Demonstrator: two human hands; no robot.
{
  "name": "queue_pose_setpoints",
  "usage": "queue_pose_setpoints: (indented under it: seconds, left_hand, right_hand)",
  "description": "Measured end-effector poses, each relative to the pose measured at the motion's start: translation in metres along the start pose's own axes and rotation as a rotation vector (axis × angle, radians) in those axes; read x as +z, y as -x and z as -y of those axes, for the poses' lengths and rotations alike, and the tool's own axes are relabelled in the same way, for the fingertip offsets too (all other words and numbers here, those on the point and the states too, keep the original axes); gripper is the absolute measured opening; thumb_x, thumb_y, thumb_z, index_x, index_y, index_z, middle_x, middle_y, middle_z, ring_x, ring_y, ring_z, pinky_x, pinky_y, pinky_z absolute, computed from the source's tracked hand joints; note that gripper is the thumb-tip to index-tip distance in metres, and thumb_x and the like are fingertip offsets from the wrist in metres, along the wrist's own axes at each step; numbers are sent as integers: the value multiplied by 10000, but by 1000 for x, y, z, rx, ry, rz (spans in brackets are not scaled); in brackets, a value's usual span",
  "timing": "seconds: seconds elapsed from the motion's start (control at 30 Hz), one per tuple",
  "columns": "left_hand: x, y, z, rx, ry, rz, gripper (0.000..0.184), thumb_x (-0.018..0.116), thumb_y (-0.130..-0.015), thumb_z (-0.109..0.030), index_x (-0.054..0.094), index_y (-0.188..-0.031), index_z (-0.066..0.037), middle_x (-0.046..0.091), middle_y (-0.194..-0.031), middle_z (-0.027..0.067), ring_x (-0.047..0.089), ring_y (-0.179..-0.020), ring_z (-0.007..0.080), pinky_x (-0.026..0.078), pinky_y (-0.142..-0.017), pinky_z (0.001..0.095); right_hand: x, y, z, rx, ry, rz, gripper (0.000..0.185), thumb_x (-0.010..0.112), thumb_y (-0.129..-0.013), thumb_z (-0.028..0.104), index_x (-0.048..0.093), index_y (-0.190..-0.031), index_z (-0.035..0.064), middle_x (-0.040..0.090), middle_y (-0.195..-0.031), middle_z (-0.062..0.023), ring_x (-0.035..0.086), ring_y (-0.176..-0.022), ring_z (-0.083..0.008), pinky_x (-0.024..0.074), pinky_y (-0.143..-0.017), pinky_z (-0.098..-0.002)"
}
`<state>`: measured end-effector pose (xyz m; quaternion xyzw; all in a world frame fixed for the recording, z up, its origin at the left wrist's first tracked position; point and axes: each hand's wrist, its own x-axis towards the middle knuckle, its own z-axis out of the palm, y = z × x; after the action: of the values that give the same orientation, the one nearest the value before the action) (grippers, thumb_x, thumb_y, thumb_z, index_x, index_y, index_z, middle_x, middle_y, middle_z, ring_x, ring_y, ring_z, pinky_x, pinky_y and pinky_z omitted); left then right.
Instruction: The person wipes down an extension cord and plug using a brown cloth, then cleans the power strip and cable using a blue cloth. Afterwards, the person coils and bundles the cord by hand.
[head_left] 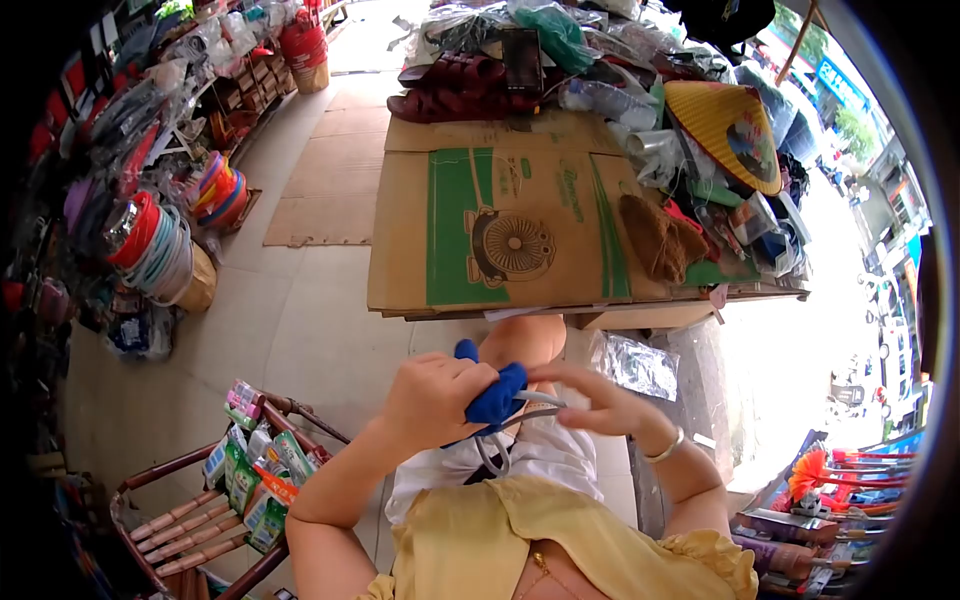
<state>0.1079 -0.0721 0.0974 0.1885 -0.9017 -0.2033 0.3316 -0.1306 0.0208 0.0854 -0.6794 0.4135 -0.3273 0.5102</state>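
My left hand [436,398] is closed around a bundle of blue cloth [496,398], held above my lap. A grey-white band or cord [540,399] comes out of the bundle on its right side, and a loop of it hangs below. My right hand [603,402] is beside the bundle with fingers stretched toward it and the thumb apart. The band runs up to the right hand between fingers and thumb, with no clear grip on it. What the cloth is cannot be made out.
In front stands a table covered with a flattened cardboard box [400,250], holding a brown cloth pouch [660,240], a yellow conical hat [722,130], a phone [522,60] and dark red shoes [450,88]. A chair [190,540] with boxed goods is at lower left. Wares line the left side.
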Motion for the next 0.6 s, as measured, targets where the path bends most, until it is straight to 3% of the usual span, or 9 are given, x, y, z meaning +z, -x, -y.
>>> queue_pose_setpoints:
  seconds: [0.03, 0.1, 0.13, 0.2, 0.37, 0.43, 0.5, 0.53, 0.6]
  left_hand:
    - [1, -2, -2, 20, -71, -29, 237, 718, -622, -238, 576, -776, -128, 578, -667, 51, 567, -593, 254, 449, -564, 338]
    - [-6, -5, -1, 23, -103, -61, 241, 713, -627, -262, 538, -715, -121, 538, -617, 41, 548, -564, 256, 434, -549, 345]
    - [-9, -5, 3, 11, -197, -110, 242, 708, -634, -262, 526, -702, -117, 529, -608, 39, 545, -557, 249, 426, -541, 342]
    - [-8, -2, 15, -9, -294, -161, 246, 703, -640, -263, 514, -689, -114, 521, -598, 37, 542, -550, 242, 418, -533, 340]
    - [11, 22, 56, 112, -366, -303, 229, 673, -673, -239, 487, -660, -106, 456, -558, 19, 506, -512, 218, 406, -548, 341]
    - [17, 32, 68, 131, -357, -311, 197, 667, -659, -209, 503, -676, -101, 428, -552, 18, 495, -510, 218, 404, -545, 350]
    - [21, 44, 80, 67, -294, -300, 187, 674, -619, -185, 533, -704, -96, 472, -574, 34, 527, -547, 229, 409, -537, 356]
    - [23, 57, 95, -105, -234, -422, 258, 689, -551, -165, 569, -767, -91, 554, -652, 56, 569, -616, 257, 432, -581, 363]
    - [18, 99, 124, -289, -380, -285, 385, 719, -482, -128, 586, -842, -90, 612, -751, 90, 590, -689, 297, 456, -627, 377]
  right_hand:
    - [13, -9, 11, -7, -25, 9, 404, 591, -846, 173, 470, -1197, 12, 569, -1089, -91, 540, -985, -168, 423, -837, -311]
    - [24, -23, 8, 132, -341, 1, 236, 570, -865, 164, 555, -1052, 21, 610, -814, -50, 556, -746, -101, 450, -662, -297]
    - [27, -28, 13, 121, -345, 9, 236, 570, -865, 164, 555, -1052, 21, 610, -814, -50, 556, -746, -101, 450, -662, -297]
    - [32, -33, 30, 136, 40, -88, 219, 541, -889, 242, 576, -838, 32, 547, -612, -62, 508, -560, -130, 409, -536, -310]
    - [37, -43, 32, 72, 390, -15, 402, 457, -912, 378, 510, -714, 31, 509, -599, -131, 493, -555, -291, 382, -522, -379]
    - [33, -38, 34, 36, 350, 40, 269, 494, -907, 240, 517, -744, 28, 504, -625, -144, 459, -550, -284, 394, -515, -338]
    - [27, -30, 51, 9, 311, 19, 254, 501, -899, 230, 518, -743, 31, 501, -615, -140, 469, -543, -285, 395, -512, -340]
    - [23, -25, 62, -26, 278, -8, 239, 508, -891, 221, 519, -741, 34, 498, -606, -136, 479, -536, -287, 396, -508, -341]
    - [9, -5, 74, 75, 362, 42, 259, 505, -890, 245, 513, -735, 37, 493, -600, -133, 479, -528, -292, 392, -508, -361]
